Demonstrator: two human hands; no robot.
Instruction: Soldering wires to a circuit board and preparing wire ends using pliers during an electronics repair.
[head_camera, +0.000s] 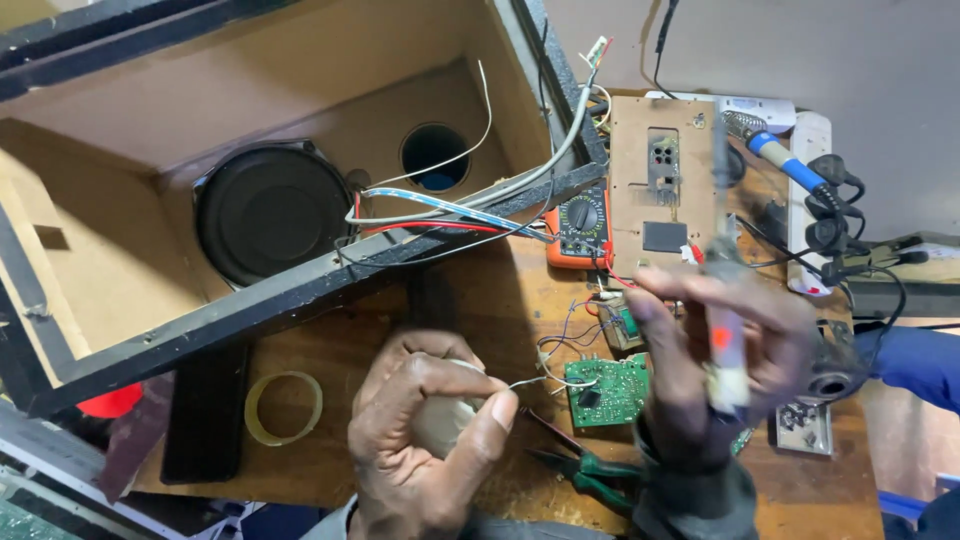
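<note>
Landmark: a small green circuit board (608, 388) lay on the brown table (480, 300).
Left hand (425, 430): just left of the board, fingers curled, thumb and forefinger pinched on a thin grey wire (535, 380).
Wire: pale, slender and slightly bent, it ran from the pinch rightward to the board's left edge.
Right hand (715, 365): just right of the board, blurred, closed around a soldering iron (724, 330) with a whitish handle and an orange spot, tip pointing away.
Pliers (585, 465): green-handled, just below the board.
Multimeter (578, 228): orange-cased, well above the board.
Speaker cabinet (200, 200): open, up and left of the board.
</note>
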